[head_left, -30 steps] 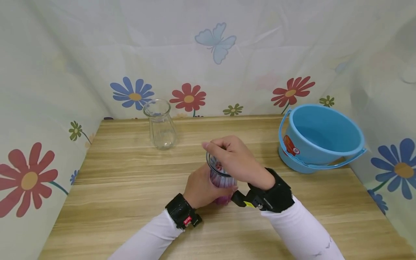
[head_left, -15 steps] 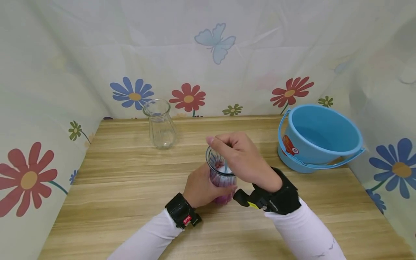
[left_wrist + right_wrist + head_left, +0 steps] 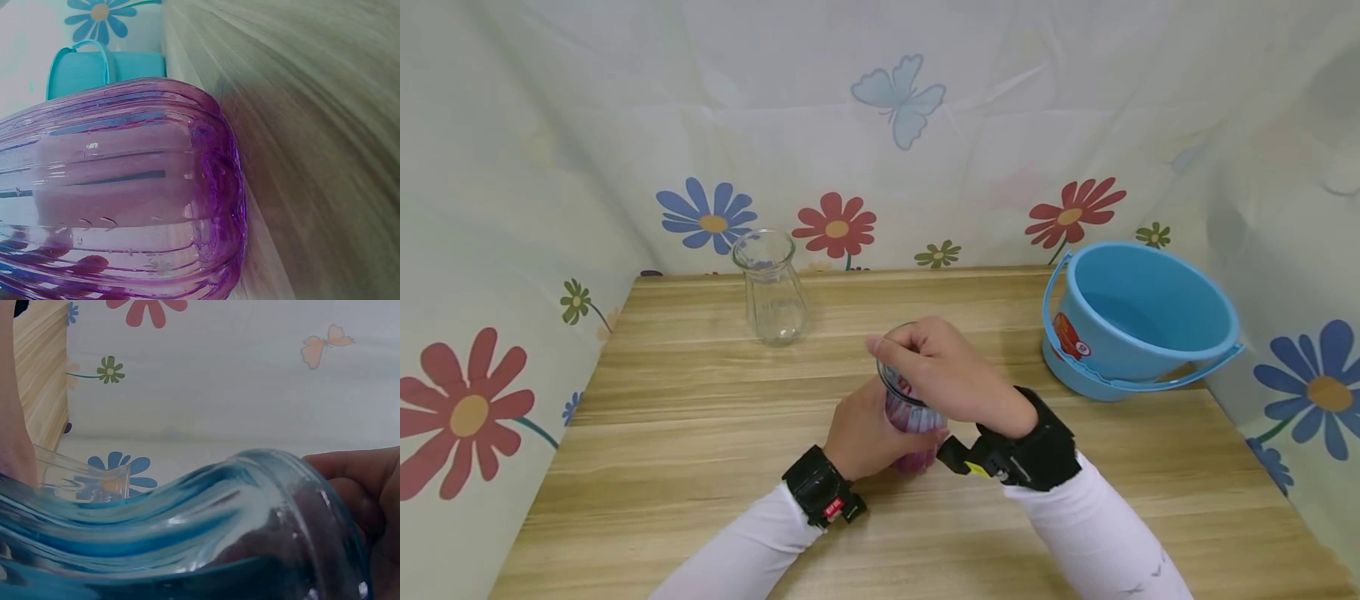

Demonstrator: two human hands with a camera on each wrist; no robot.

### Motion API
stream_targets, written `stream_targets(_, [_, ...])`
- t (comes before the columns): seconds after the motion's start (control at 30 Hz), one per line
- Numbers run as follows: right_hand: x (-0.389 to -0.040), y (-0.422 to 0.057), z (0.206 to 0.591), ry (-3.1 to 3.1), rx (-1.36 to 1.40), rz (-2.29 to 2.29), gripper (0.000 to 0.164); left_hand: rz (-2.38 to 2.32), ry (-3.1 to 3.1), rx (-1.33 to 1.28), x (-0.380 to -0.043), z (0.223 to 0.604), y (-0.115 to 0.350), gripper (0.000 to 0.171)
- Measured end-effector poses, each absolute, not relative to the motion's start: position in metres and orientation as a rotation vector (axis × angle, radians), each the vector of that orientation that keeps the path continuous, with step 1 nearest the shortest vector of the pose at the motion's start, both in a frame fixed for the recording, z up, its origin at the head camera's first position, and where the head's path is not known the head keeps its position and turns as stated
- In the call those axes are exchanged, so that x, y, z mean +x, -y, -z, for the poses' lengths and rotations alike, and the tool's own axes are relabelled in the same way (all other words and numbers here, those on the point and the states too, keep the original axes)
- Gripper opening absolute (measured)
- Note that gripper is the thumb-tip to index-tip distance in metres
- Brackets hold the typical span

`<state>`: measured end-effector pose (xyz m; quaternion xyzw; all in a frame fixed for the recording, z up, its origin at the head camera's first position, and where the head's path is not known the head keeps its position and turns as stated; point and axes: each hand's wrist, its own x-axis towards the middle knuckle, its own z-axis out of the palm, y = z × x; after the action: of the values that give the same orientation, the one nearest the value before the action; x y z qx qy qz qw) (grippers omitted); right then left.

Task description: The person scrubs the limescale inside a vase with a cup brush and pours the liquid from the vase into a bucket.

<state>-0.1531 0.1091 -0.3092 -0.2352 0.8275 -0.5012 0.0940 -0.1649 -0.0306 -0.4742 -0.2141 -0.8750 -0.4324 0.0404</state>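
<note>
A ribbed glass vase (image 3: 912, 417), blue toward its mouth and purple toward its base, stands on the wooden table. My left hand (image 3: 863, 429) grips its body, thumb across the near side. Over the rim, my right hand (image 3: 943, 371) has its fingers curled, the thumb pointing left. The thin blue stick that it holds down into the vase is mostly hidden by the hand. Through the purple glass (image 3: 137, 181) a pale, blocky shape shows inside. The right wrist view has the blue neck close up, with the right-hand fingers (image 3: 356, 481) beside the rim.
A clear glass vase (image 3: 777, 304) stands at the back left. To the right is a light blue bucket (image 3: 1150, 358) with its handle hanging down. A flowered curtain (image 3: 985, 167) encloses the back and sides of the table (image 3: 700, 400).
My right hand rose a little to the right, showing a thin blue stick with a white end inside the vase, then came back down to the rim. My left hand has stayed in place.
</note>
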Motion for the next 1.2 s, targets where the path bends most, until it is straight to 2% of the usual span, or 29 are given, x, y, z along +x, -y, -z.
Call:
stream_targets(0.27, [-0.155, -0.107, 0.311, -2.507, -0.734, 1.420, 0.055, 1.293, 2.700, -0.659, -0.165, 0.471, 0.031, 0.062])
stream_targets(0.5, [-0.156, -0.107, 0.312, -2.574, -0.801, 1.322, 0.054, 1.281, 2.692, -0.671, -0.166, 0.471, 0.031, 0.067])
stream_targets(0.8, [-0.153, -0.112, 0.304, -2.335, -0.751, 1.550, 0.052, 1.324, 2.669, -0.699, -0.167, 0.472, 0.031, 0.066])
stream_targets(1.2, [-0.151, -0.121, 0.289, -2.310, -0.699, 1.595, 0.051, 1.379, 2.670, -0.676, -0.164, 0.473, 0.031, 0.065])
